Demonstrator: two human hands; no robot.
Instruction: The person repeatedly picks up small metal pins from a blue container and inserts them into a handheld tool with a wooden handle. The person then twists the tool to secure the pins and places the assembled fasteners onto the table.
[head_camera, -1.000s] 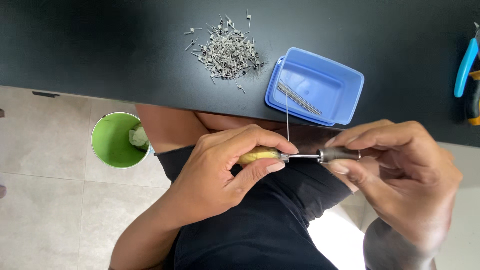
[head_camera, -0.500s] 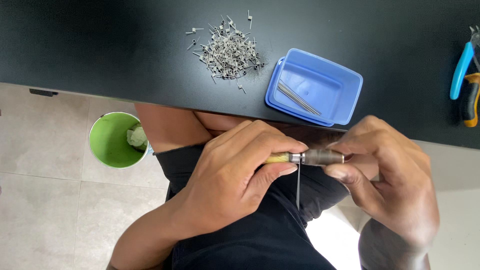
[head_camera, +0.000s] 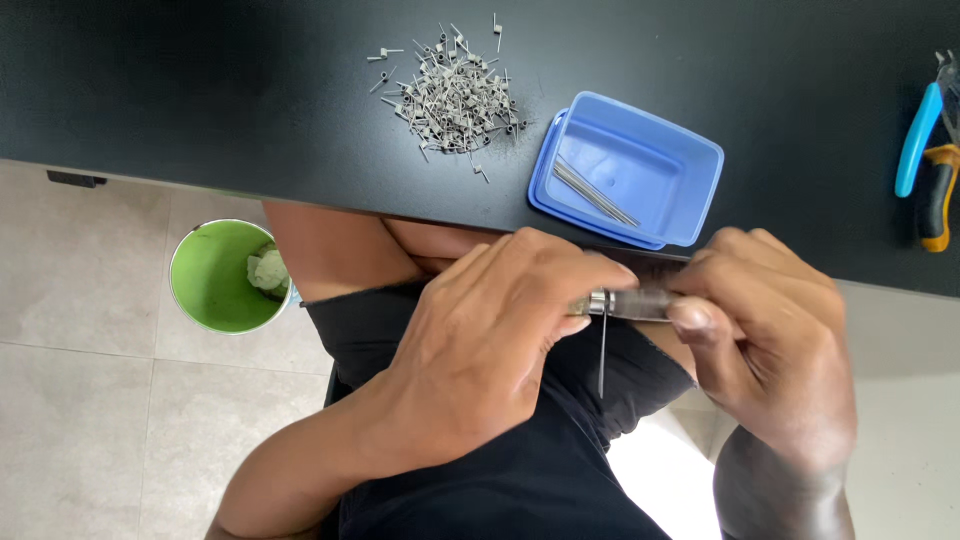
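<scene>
Holding a small silver metal tool (head_camera: 628, 302) between them, the left hand (head_camera: 480, 350) and the right hand (head_camera: 775, 350) work close together above the person's lap, just below the edge of the black table (head_camera: 200, 90). The left fingers are curled tight around one end of the tool and the right fingers pinch the other end. A thin straight wire (head_camera: 602, 355) sticks out of the tool and now points down toward the lap; a second ago it pointed up toward the table, and half a second ago it was already pointing down. So the wire has swung round the tool, which looks like it is being wound there, and the yellow bit that showed by the left thumb a second ago is now hidden. On the table sits a light blue plastic box (head_camera: 700, 190) resting in its lid, and inside it lie a few thin straight metal rods (head_camera: 592, 192). Just beside the box is a loose pile of tiny bent wire coils (head_camera: 452, 95). At the far right edge lie pliers with blue and orange handles (head_camera: 925, 150). On the pale tiled floor stands a green round cup (head_camera: 205, 280) with a crumpled pale lump (head_camera: 265, 270) inside.
</scene>
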